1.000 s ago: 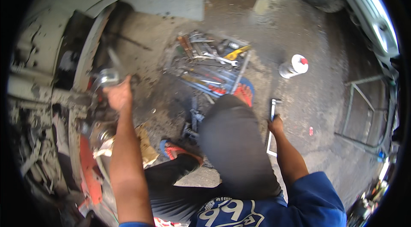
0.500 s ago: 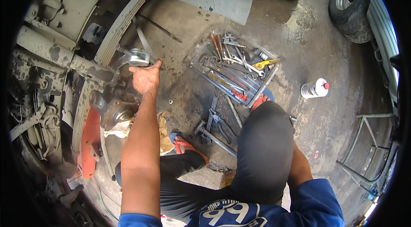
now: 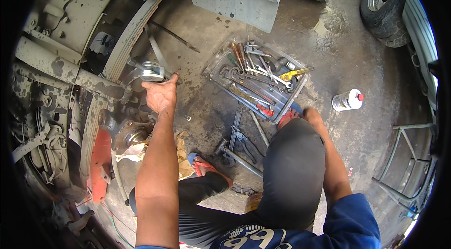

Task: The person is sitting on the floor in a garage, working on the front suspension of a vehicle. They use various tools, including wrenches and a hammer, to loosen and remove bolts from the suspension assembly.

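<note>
My left hand [image 3: 161,95] is closed around a silvery metal part with a U-shaped, clevis-like end [image 3: 153,71]. It is held beside the curved leaf spring [image 3: 134,37] of a vehicle, above a greasy hub-like part [image 3: 130,132]. My right hand [image 3: 312,117] is low beside my right foot, just off the near right corner of a clear plastic tray [image 3: 213,76]; its fingers are mostly hidden by my knee. Wrenches, screwdrivers and a yellow-handled tool [image 3: 296,73] fill the tray.
Pliers [image 3: 244,143], an adjustable wrench [image 3: 236,124] and a hammer [image 3: 242,160] lie between my feet. A white bottle with a red cap [image 3: 347,100] stands at the right. Farther off are a wheel [image 3: 383,7] and a metal frame [image 3: 399,164]. A red stand [image 3: 99,167] sits at left.
My right hand has come into view from behind my knee, moving forward to beside my right foot. My left hand still grips the metal part in nearly the same place.
</note>
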`<act>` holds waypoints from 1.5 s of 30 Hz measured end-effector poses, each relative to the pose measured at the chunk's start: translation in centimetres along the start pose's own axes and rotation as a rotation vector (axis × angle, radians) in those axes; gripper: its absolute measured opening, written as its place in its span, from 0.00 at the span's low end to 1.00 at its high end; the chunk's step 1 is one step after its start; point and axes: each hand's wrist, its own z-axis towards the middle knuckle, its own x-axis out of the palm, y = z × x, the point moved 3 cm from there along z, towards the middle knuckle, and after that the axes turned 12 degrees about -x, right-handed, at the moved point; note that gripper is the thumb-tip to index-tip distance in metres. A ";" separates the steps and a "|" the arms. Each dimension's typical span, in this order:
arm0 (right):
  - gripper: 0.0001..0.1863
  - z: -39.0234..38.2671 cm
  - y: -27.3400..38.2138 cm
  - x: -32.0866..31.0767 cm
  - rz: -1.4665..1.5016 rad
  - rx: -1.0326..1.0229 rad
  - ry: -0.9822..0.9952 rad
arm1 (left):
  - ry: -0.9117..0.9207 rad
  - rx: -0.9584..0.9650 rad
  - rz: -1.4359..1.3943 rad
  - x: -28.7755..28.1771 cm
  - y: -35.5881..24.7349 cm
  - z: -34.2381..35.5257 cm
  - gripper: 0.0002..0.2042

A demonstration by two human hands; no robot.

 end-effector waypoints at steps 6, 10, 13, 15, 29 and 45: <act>0.19 11.3 7.5 -1.4 -0.089 -0.303 -0.116 | -0.059 0.015 0.009 -0.1 -0.2 -0.3 0.45; 0.24 14.5 8.0 1.1 -0.175 -0.264 -0.003 | -0.049 0.009 -0.003 -0.2 -0.5 -0.4 0.45; 0.30 15.3 7.7 2.6 -0.189 -0.268 -0.033 | -0.044 -0.025 0.031 -0.1 -0.4 -0.3 0.45; 0.33 15.8 7.2 3.4 -0.210 -0.236 -0.025 | -0.055 -0.025 0.017 0.0 -0.4 -0.3 0.45; 0.23 15.8 5.0 4.6 0.011 -0.177 -0.350 | -0.093 -0.020 0.054 0.8 -0.3 -0.3 0.47; 0.22 19.4 7.8 3.5 -0.179 -0.062 -0.101 | -0.065 -0.031 0.004 0.5 -0.2 0.2 0.46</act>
